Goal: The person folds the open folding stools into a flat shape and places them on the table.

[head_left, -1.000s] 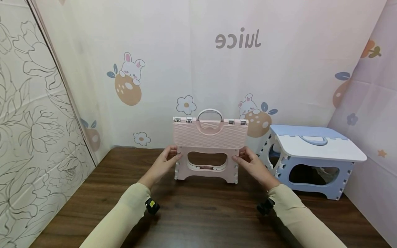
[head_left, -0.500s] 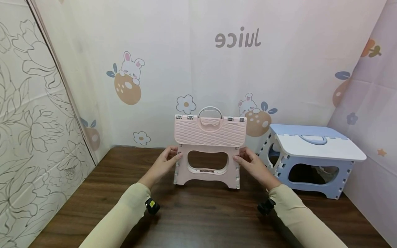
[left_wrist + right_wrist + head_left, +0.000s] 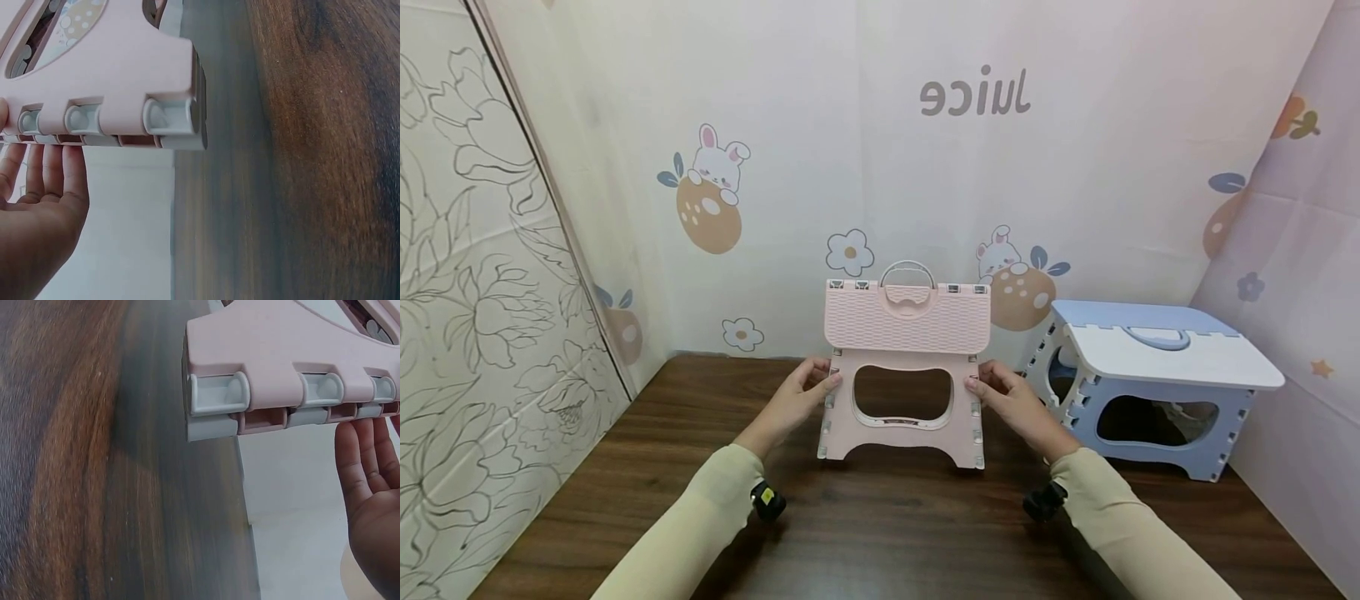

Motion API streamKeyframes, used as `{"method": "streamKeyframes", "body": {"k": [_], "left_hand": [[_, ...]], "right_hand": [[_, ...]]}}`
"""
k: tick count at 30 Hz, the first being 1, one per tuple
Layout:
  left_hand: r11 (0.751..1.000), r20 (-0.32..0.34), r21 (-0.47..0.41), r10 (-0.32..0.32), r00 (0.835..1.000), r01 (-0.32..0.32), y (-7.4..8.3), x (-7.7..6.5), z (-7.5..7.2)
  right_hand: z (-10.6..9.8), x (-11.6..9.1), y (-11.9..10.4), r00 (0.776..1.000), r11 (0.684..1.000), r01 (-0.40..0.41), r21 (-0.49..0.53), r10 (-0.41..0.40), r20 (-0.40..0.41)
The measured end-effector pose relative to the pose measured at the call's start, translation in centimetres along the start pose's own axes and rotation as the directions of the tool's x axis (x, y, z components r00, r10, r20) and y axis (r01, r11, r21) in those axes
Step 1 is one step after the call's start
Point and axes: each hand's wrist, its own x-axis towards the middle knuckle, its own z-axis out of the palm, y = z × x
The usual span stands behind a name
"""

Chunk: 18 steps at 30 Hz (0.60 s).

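A pink folding step stool (image 3: 907, 333), folded nearly flat, stands on edge between my hands. It has a woven-pattern top panel, a raised loop handle (image 3: 908, 268) and an oval opening in its leg panel. My left hand (image 3: 797, 402) grips its left side edge, thumb in front and fingers behind. On the opposite edge, my right hand (image 3: 1013, 404) pinches it the same way. Both wrist views show grey hinge pieces (image 3: 167, 116) along the pink side edges. Whether the feet touch the table cannot be told.
A blue and white folding stool (image 3: 1172, 346) stands unfolded at the right of the dark wooden table (image 3: 880, 533). Behind the table hangs a printed curtain (image 3: 805, 125) with rabbits and flowers. A curtain with line-drawn flowers (image 3: 505, 317) borders the left side.
The pink stool's lower edge has swung down and towards me, and its top panel appears slightly smaller, tilting away. Both hands keep their grip and have barely moved.
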Motion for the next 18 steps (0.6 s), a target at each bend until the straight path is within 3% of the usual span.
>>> {"method": "streamKeyframes", "body": {"k": [6,18], "left_hand": [[1.000,-0.007,-0.015,-0.012,1.000,0.012,0.07,-0.07,-0.01],[0.999,0.007,-0.021,-0.029,1.000,0.029,0.03,-0.11,-0.08]], "right_hand": [[0.12,0.04,0.10,0.999,0.999,-0.041,0.034,0.041,-0.006],[0.23,-0.09,0.25,0.999,0.998,-0.050,0.029,0.050,-0.005]]}}
